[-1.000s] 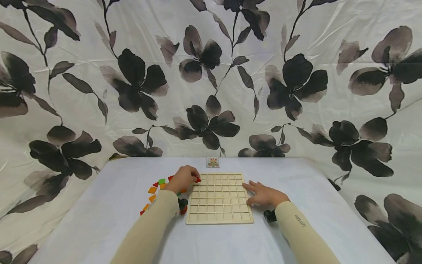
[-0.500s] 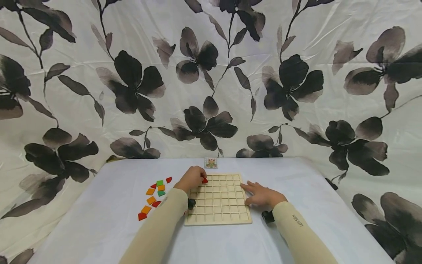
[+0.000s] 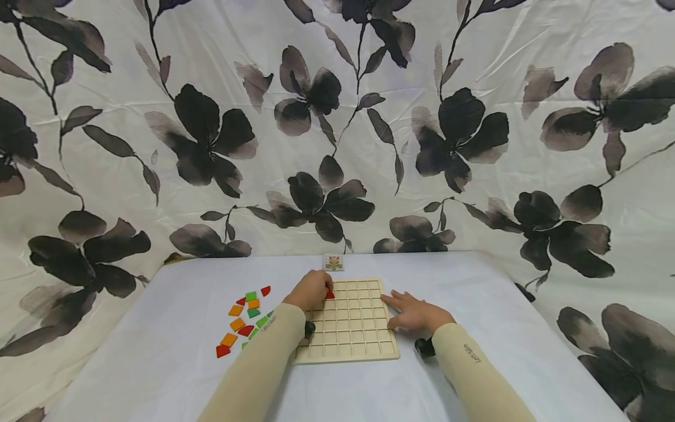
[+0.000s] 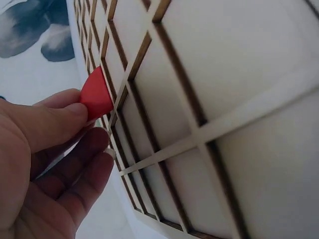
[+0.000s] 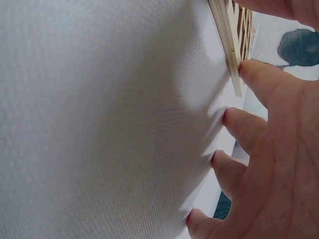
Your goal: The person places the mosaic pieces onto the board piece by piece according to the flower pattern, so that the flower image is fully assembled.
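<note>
My left hand (image 3: 309, 290) pinches a red quarter-round tile (image 4: 96, 93) between thumb and fingers, over the far left part of a wooden grid board (image 3: 358, 331). In the left wrist view the tile's edge meets the board's ridges; whether it sits in a cell I cannot tell. At the board's right edge my right hand (image 3: 416, 312) lies with fingers spread. One fingertip touches the board's edge in the right wrist view, and other fingertips rest on the white cloth (image 5: 124, 124).
Left of the board lie loose tiles, among them an orange tile (image 3: 229, 340), a red tile (image 3: 223, 351) and a green tile (image 3: 251, 296); my left forearm partly hides some. A small patterned card (image 3: 333, 262) lies behind the board. A floral curtain (image 3: 390, 176) hangs beyond the table.
My left hand has carried the red tile rightward from the board's left edge to over its far left cells. More loose tiles show beside the forearm. The right hand stays at the board's edge.
</note>
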Available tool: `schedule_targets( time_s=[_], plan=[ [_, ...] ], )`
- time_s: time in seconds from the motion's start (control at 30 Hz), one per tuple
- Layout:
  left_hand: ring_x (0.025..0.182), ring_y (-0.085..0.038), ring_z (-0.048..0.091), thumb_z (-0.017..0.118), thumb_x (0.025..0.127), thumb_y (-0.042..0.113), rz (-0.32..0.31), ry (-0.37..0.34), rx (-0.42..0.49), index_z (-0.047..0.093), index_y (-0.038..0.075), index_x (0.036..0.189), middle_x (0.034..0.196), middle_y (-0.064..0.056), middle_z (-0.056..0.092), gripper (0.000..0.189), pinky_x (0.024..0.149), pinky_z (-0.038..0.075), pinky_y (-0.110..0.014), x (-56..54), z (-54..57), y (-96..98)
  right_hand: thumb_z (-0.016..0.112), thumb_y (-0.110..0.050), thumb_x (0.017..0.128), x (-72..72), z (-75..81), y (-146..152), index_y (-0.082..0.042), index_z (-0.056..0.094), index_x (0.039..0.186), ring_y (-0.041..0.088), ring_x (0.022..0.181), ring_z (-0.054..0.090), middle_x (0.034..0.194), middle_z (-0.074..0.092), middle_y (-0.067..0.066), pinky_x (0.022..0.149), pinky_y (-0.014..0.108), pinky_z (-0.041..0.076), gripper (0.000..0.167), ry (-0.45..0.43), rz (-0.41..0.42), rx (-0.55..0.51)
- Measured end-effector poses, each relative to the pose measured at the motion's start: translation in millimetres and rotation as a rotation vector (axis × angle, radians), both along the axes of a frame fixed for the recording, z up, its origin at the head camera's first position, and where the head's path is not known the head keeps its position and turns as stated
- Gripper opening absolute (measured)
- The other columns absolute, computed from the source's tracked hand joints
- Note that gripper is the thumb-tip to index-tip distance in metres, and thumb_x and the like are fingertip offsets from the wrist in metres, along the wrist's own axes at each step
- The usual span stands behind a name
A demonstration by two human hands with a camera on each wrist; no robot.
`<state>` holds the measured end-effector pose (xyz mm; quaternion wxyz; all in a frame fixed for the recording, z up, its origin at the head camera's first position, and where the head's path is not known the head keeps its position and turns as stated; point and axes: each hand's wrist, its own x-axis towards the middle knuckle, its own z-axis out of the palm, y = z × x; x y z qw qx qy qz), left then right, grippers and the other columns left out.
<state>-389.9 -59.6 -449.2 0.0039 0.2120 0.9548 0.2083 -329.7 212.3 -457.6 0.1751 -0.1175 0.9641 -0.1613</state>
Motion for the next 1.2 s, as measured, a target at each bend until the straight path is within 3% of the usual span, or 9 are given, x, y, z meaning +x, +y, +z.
schedule_targets(
  time_s=[0.13,0.3,0.53,0.77,0.9,1.0,1.2],
  plan=[
    [0.084,-0.019,0.061,0.056,0.088,-0.003,-0.014,0.025,-0.065,0.073,0.009,0.084,0.085,-0.003,0.068,0.021,0.082,0.052,-0.037,4.8,2.0,3.2,0.063,-0.037,0.08,0.7,0.1,0,-0.024,0.032,0.152,0.037,0.148,0.017,0.161,0.024,0.008,0.113,0.067,0.015,0.079,0.001,-0.007,-0.005],
    [0.08,-0.017,0.057,0.056,0.088,-0.006,-0.017,0.004,-0.106,0.073,0.01,0.08,0.086,-0.003,0.068,0.024,0.08,0.051,-0.036,12.1,3.5,5.5,0.062,-0.037,0.08,1.9,0.0,-1,-0.024,0.033,0.152,0.038,0.148,0.018,0.16,0.024,0.008,0.112,0.067,0.015,0.079,-0.001,-0.005,-0.006],
    [0.098,-0.019,0.063,0.053,0.09,-0.008,0.014,-0.01,-0.109,0.076,0.01,0.092,0.101,-0.005,0.071,0.029,0.088,0.052,-0.037,15.5,2.2,5.5,0.062,-0.037,0.08,1.6,-0.3,-1,-0.024,0.032,0.152,0.038,0.148,0.018,0.161,0.024,0.008,0.112,0.067,0.015,0.079,0.005,-0.007,-0.006],
    [0.094,-0.018,0.062,0.056,0.088,-0.006,-0.009,-0.009,-0.153,0.075,0.01,0.098,0.098,-0.004,0.071,0.027,0.09,0.051,-0.037,15.9,4.5,2.3,0.061,-0.037,0.079,0.7,-2.7,1,-0.024,0.032,0.152,0.039,0.148,0.017,0.161,0.023,0.008,0.111,0.069,0.015,0.08,0.013,0.0,-0.008],
    [0.108,-0.023,0.062,0.058,0.089,-0.002,-0.003,-0.025,-0.148,0.073,0.01,0.107,0.11,-0.006,0.07,0.026,0.097,0.049,-0.04,15.8,7.3,-5.3,0.061,-0.037,0.079,0.8,-3.1,1,-0.024,0.032,0.152,0.04,0.148,0.017,0.161,0.024,0.009,0.111,0.069,0.014,0.079,0.011,-0.003,-0.015],
    [0.117,-0.026,0.059,0.059,0.091,0.002,0.032,-0.049,-0.13,0.071,0.009,0.113,0.118,-0.007,0.067,0.025,0.102,0.046,-0.042,14.9,10.9,-15.8,0.061,-0.037,0.079,0.7,-3.2,1,-0.024,0.032,0.152,0.039,0.148,0.017,0.161,0.024,0.009,0.111,0.07,0.014,0.08,0.014,-0.006,-0.015],
    [0.109,-0.023,0.06,0.057,0.093,0.003,0.129,-0.092,-0.12,0.069,0.008,0.116,0.116,-0.007,0.067,0.027,0.1,0.047,-0.043,13.1,16.7,-40.2,0.061,-0.038,0.078,0.4,-5.3,0,-0.025,0.031,0.152,0.038,0.148,0.018,0.161,0.024,0.008,0.111,0.069,0.015,0.08,0.022,-0.011,0.001]
  ],
)
